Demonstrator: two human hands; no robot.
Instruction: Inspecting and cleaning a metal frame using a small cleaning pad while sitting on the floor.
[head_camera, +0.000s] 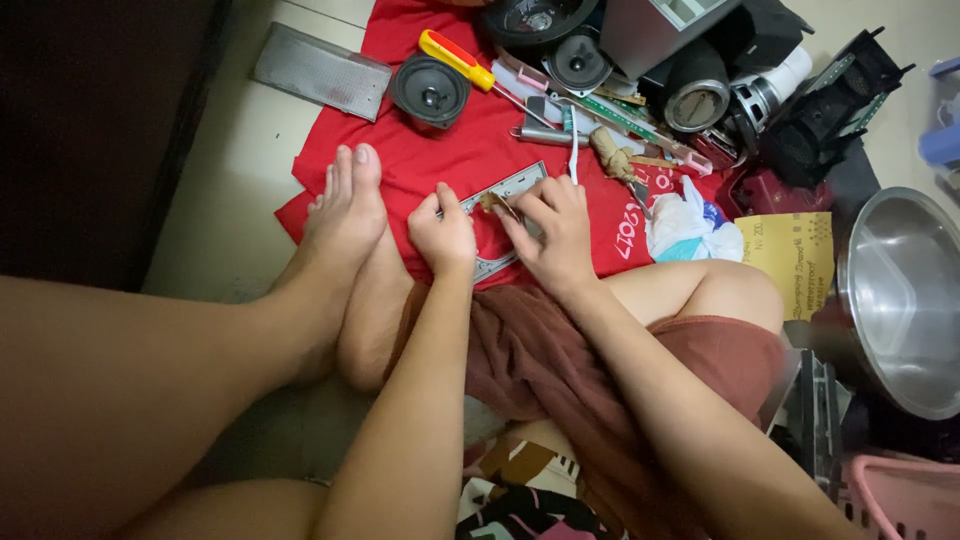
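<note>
**A:** Which elements dominate the view, from largest down?

**B:** The red cloth (430, 160) spread on the pale floor, then the steel bowl (905, 300) at the right edge. Behind the cloth lies a heap of audio parts: a grey casing (655, 30), a black loudspeaker cone (430, 92) and a perforated metal grille (320, 70) lying apart on the floor to the left.

**A:** And the hands?

**B:** Both rest on the near edge of the cloth, just beside the person's bare foot (345, 210). The left hand (443, 235) is curled, fingertips pressing down on the end of a flat grey metal panel (505, 215). The right hand (555, 235) lies over the same panel, thumb and forefinger pinched on a small brownish part (495, 203) that touches the panel's upper face.

**A:** Where exactly is the panel?

**B:** It lies tilted across the cloth between the two hands, its far end pointing towards the parts heap.

**A:** Smaller items?

**B:** A white plastic bag (690, 228) right of the right hand, and a screwdriver (470, 62) with a yellow and red handle near the speaker cone.
</note>
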